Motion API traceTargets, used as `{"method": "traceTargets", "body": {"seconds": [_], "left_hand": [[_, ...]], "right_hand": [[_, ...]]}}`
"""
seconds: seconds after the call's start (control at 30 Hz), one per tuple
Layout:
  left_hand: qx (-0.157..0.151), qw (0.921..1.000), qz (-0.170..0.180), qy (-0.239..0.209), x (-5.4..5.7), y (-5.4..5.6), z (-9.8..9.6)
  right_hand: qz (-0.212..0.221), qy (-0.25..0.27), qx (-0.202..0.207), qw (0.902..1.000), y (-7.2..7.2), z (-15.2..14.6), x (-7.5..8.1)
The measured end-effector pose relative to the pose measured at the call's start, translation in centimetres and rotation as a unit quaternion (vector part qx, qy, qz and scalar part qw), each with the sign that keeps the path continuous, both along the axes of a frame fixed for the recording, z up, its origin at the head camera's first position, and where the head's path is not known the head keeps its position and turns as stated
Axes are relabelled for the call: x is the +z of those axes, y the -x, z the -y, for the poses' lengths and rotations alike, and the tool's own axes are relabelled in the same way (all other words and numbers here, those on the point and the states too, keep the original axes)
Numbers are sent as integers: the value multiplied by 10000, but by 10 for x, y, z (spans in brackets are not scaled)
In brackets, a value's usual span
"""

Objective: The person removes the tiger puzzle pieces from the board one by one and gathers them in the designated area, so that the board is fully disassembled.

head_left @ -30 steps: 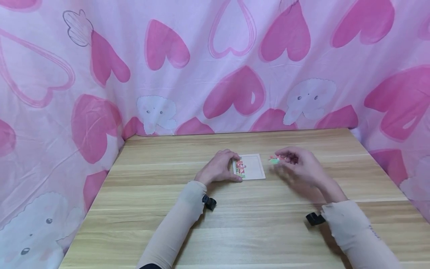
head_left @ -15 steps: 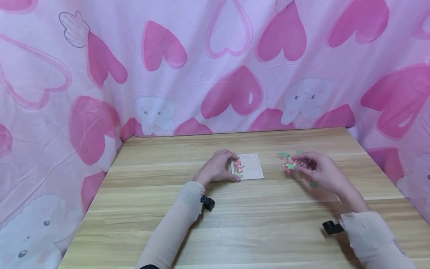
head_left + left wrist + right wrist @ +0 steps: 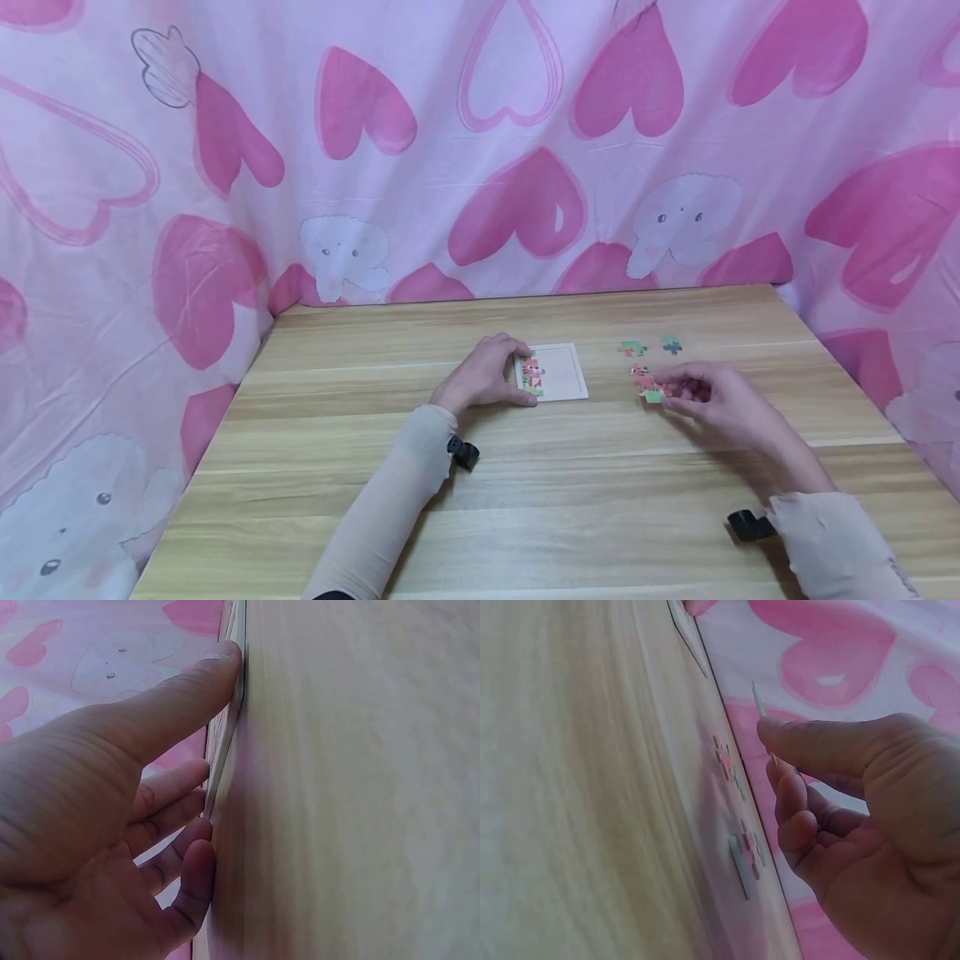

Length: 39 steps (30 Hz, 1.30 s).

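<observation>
My left hand (image 3: 483, 372) spans the left end of a small white puzzle board (image 3: 566, 372), thumb at the near edge and fingers at the far edge. Joined pieces with a pink animal picture (image 3: 533, 377) fill the board's left strip. In the left wrist view the thumb lies on the edge of the board (image 3: 226, 735). To the right, my right hand (image 3: 723, 406) pinches a green-and-red puzzle piece (image 3: 654, 396) above the table. From the right wrist the held puzzle piece (image 3: 758, 699) appears edge-on between thumb and fingers.
Loose puzzle pieces lie near the right hand: a green-and-red piece (image 3: 632, 348) and a green-blue piece (image 3: 672, 345). More loose pieces (image 3: 748, 855) show below the hand in the right wrist view. A pink heart-print curtain (image 3: 517, 208) stands behind the wooden table (image 3: 525, 517).
My right hand has moved right and toward me, away from the board, with a puzzle piece in its fingers. Loose pieces behind it are uncovered. The left hand stays at the board.
</observation>
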<state>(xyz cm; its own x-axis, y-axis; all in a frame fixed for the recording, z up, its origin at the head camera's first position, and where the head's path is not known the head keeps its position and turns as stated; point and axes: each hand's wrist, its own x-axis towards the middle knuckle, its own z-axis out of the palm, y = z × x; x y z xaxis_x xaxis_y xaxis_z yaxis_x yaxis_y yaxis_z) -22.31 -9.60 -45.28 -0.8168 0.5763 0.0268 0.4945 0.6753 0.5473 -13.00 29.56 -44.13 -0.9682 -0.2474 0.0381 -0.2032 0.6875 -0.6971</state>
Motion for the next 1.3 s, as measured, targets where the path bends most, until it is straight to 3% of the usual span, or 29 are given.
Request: {"method": "traceTargets", "body": {"seconds": [0.67,1.3], "left_hand": [[76,9999,148,-18,-1,-1,0],[87,9999,104,16,-2,1,0]], "right_hand": [[29,-287,429,9987,0,1,-11],[21,-587,331,9977,1,4,-10]]}}
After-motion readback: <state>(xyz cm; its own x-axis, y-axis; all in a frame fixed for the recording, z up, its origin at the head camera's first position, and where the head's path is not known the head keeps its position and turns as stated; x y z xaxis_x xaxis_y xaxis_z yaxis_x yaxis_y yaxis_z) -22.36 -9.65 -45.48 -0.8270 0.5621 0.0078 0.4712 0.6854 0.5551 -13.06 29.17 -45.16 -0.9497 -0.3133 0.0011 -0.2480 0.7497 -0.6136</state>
